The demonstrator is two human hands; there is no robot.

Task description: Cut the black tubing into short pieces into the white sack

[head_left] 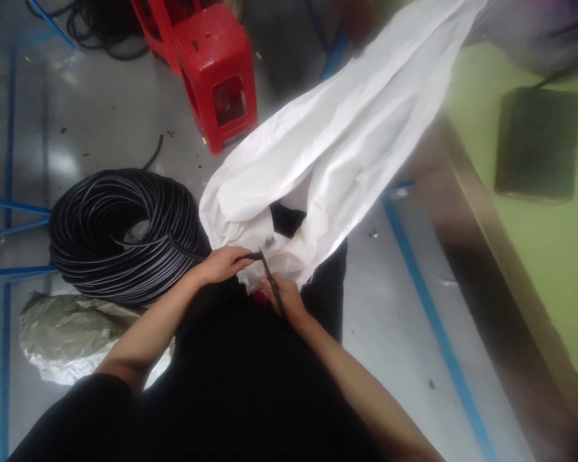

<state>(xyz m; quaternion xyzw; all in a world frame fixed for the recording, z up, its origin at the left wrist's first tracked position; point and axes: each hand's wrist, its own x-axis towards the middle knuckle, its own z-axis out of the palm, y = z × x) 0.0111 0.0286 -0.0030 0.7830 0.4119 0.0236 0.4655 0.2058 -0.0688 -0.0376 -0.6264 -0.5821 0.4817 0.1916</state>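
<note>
My left hand is closed around the end of a black cable, whose short tip sticks out past my fingers to the right. The cable leads back to a large black coil on the floor at my left. My right hand is closed on a slim dark cutting tool; its exact kind is unclear. The tool's upper end crosses the cable tip, apparently touching it. A white woven sack spreads across my lap under both hands and stretches away to the upper right. A small red patch beside my right hand cannot be made out.
Red plastic stools stand ahead, with more dark cable at the far left. A crumpled greyish plastic bag lies below the coil. At right is a green-topped table carrying a dark square object. Blue tape marks the floor.
</note>
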